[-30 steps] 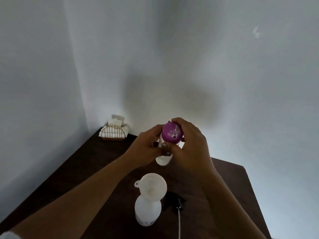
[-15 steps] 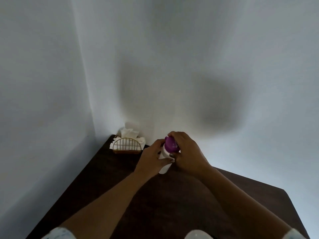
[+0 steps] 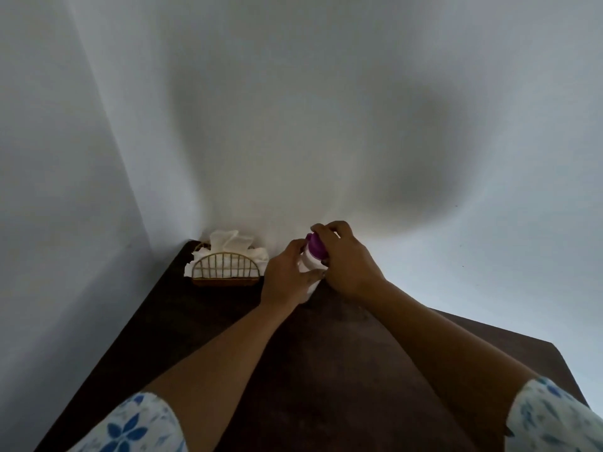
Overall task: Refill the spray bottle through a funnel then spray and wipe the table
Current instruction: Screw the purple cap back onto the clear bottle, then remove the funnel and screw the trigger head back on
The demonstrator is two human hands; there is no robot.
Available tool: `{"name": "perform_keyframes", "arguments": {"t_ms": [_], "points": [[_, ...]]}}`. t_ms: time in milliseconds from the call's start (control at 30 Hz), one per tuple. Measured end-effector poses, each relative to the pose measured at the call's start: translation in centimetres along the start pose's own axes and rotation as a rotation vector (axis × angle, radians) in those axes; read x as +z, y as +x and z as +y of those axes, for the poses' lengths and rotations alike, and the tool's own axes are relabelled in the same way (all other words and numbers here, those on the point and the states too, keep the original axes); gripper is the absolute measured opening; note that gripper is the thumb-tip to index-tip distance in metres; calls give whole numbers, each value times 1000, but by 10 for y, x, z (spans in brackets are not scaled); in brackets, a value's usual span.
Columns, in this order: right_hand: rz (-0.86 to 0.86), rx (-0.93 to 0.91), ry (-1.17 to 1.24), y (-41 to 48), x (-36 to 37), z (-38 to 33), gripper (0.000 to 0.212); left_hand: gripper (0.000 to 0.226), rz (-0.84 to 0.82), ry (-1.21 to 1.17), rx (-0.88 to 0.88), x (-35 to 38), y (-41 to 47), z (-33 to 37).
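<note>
A white refill bottle (image 3: 307, 261) with a purple cap (image 3: 316, 247) stands at the far side of the dark table (image 3: 326, 370), close to the wall. My left hand (image 3: 287, 275) grips the bottle's white body from the left. My right hand (image 3: 346, 259) curls over the purple cap from the right. The bottle's lower part is mostly hidden behind my hands. The spray bottle and the funnel are out of view.
A gold wire napkin holder (image 3: 225, 267) with white napkins sits in the far left corner, just left of my hands. White walls close the table's far and left sides. The table's right edge runs diagonally at the right.
The view has tilted up, so the spray bottle with the funnel and the black sprayer head dropped out of sight. Both hands moved the purple-capped bottle away, down to the table's far side.
</note>
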State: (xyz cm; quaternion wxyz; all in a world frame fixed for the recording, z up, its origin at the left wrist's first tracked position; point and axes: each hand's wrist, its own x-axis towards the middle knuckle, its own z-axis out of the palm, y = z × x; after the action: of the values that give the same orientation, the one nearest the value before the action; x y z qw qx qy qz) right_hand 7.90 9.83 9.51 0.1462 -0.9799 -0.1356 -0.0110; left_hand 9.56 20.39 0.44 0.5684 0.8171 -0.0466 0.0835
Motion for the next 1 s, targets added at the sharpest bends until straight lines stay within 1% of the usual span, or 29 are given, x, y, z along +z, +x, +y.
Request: {"name": "perform_keyframes", "arguments": {"t_ms": [233,300,400,467,533,600,633,700,733,867,1000], "points": [[-2,6,19,15,1,11,71,56,-1,-28,13,8,17,-6],[-38,-3,-18,17,2,11,75,56,-8,-59,2,7,19,-6],[-125,-9,-97,18,3,12,89,58,-17,-59,2,7,17,-4],[-177,-3,-128,15,4,13,97,64,-44,-13,3,7,13,-4],[-183,2,-144,9,4,15,103,76,-68,36,-7,6,5,-3],[-148,23,-125,1,2,17,107,85,-34,47,-17,1,-5,-2],[-127,37,-99,-4,1,17,108,85,10,44,-21,-2,-11,0],[-95,49,-48,-18,-3,18,109,81,93,26,-22,-10,-27,7],[-88,53,-29,-27,-5,18,108,79,108,18,-19,-14,-37,13],[-93,81,62,-62,-17,21,105,69,74,-12,20,-28,-84,35],[-69,93,197,-109,-37,23,97,58,41,-164,37,-37,-144,69]]}}
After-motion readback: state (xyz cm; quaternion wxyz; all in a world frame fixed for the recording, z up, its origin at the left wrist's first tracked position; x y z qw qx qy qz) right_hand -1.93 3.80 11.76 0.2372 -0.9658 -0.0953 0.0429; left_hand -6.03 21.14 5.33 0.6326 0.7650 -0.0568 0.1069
